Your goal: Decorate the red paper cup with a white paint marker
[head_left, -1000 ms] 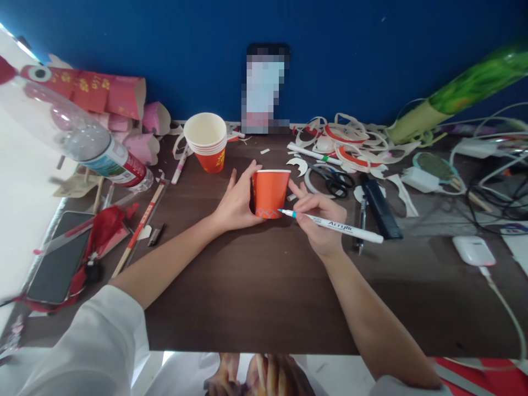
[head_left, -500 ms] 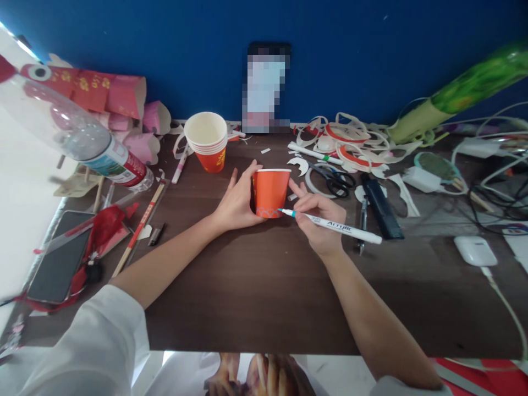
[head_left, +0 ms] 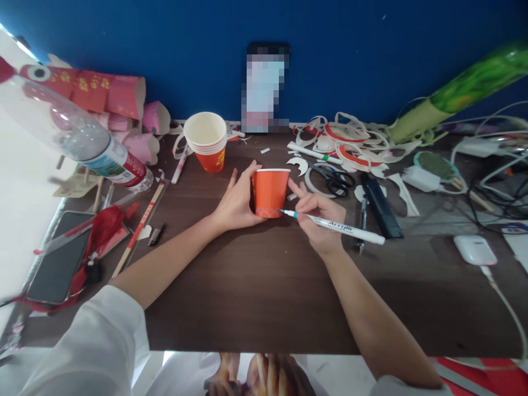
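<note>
An orange-red paper cup (head_left: 272, 191) stands upright on the dark wooden table (head_left: 247, 297). My left hand (head_left: 238, 199) grips it from the left, thumb near the base and fingers around the far side. A row of pale blue scallop lines runs along the cup's lower edge. In my right hand (head_left: 320, 220) is a white acrylic marker (head_left: 350, 230) with a teal tip. The tip is at the cup's lower right side; whether it touches I cannot tell. My right index finger reaches up close to the cup's right wall.
Behind on the left stands a stack of paper cups (head_left: 206, 140). A plastic bottle (head_left: 119, 162) and a phone (head_left: 60, 258) are further left. Scissors (head_left: 336, 179), cut paper strips (head_left: 350, 140) and an earbud case (head_left: 475, 251) lie to the right. Another phone (head_left: 264, 88) leans against the blue panel.
The marker's tip has shifted slightly right along the cup's lower edge, towards its right side. My left hand and the cup have hardly moved.
</note>
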Demonstrator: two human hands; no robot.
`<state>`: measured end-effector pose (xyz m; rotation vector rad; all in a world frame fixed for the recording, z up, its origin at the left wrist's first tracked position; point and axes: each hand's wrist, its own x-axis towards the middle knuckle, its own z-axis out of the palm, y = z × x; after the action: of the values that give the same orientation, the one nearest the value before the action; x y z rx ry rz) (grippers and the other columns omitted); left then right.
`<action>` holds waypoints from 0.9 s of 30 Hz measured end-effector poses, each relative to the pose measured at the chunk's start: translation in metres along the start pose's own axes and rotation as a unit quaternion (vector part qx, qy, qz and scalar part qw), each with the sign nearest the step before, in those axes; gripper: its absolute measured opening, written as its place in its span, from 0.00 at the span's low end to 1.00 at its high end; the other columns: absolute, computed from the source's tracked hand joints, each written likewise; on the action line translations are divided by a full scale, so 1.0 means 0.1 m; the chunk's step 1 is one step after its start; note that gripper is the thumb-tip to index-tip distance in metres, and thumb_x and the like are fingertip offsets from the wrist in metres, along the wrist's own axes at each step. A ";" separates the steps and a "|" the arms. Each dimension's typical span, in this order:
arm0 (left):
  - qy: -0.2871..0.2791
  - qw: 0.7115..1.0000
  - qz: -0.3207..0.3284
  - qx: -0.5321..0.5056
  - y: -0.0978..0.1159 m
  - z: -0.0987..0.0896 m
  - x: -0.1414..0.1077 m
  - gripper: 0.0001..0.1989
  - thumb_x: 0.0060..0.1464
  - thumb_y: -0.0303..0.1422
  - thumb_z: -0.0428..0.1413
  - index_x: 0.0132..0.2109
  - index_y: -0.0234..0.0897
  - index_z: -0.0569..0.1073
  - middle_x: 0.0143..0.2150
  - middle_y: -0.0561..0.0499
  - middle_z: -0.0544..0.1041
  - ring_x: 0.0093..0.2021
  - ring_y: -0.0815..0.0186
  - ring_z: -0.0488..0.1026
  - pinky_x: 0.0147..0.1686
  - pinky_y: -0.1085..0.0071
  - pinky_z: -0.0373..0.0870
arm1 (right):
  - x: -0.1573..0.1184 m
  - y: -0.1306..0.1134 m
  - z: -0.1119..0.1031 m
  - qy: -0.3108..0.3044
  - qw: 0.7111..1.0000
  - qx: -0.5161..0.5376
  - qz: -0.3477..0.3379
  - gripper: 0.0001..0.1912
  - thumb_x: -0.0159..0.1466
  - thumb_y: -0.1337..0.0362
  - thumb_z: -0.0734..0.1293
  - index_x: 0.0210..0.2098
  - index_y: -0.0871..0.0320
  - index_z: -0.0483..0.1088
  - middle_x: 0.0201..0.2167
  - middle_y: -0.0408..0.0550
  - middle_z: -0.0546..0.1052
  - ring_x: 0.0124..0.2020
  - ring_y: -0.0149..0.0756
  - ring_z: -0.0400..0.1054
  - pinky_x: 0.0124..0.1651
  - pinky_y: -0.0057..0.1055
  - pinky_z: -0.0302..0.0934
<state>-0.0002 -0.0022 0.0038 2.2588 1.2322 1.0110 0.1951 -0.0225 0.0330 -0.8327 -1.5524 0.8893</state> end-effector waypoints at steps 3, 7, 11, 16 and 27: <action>-0.006 1.000 0.001 -0.015 0.00 0.00 0.00 0.54 0.41 0.49 0.63 0.65 0.36 0.39 0.64 0.31 0.57 0.65 0.44 0.56 0.63 0.45 0.48 | -0.01 0.06 -0.01 0.003 1.000 0.020 0.001 0.09 0.53 0.67 0.69 0.20 0.54 0.64 0.18 0.38 0.67 0.45 0.49 0.75 0.66 0.58 0.46; -0.004 1.000 -0.005 -0.004 0.00 0.00 -0.01 0.56 0.42 0.50 0.62 0.66 0.37 0.36 0.65 0.30 0.54 0.65 0.43 0.55 0.63 0.40 0.42 | -0.04 0.12 -0.01 0.012 0.996 0.087 0.012 0.08 0.56 0.61 0.69 0.24 0.53 0.67 0.20 0.38 0.69 0.33 0.39 0.75 0.65 0.59 0.48; -0.008 1.000 -0.014 0.018 0.01 0.01 -0.01 0.58 0.41 0.51 0.62 0.67 0.38 0.34 0.67 0.30 0.50 0.67 0.41 0.50 0.62 0.37 0.38 | -0.06 0.06 0.02 -0.010 0.994 0.104 0.015 0.11 0.56 0.56 0.70 0.24 0.53 0.67 0.19 0.39 0.69 0.34 0.41 0.75 0.66 0.60 0.45; 0.001 0.999 -0.023 0.028 0.02 -0.01 0.00 0.59 0.38 0.50 0.64 0.67 0.36 0.38 0.65 0.31 0.54 0.66 0.42 0.52 0.62 0.39 0.41 | -0.05 0.01 0.00 -0.033 0.996 0.084 0.012 0.11 0.56 0.57 0.71 0.24 0.54 0.67 0.19 0.39 0.69 0.40 0.45 0.76 0.67 0.60 0.40; 0.032 0.999 0.020 0.036 0.04 -0.03 0.00 0.50 0.42 0.49 0.63 0.65 0.38 0.45 0.62 0.35 0.60 0.62 0.48 0.59 0.63 0.43 0.43 | -0.01 -0.06 0.03 -0.016 0.998 -0.044 -0.043 0.07 0.53 0.70 0.69 0.24 0.54 0.66 0.21 0.38 0.74 0.44 0.47 0.76 0.67 0.59 0.45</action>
<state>0.0004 -0.0042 0.0084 2.3306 1.2734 1.0786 0.1924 -0.0267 0.0373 -0.8116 -1.6528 0.7800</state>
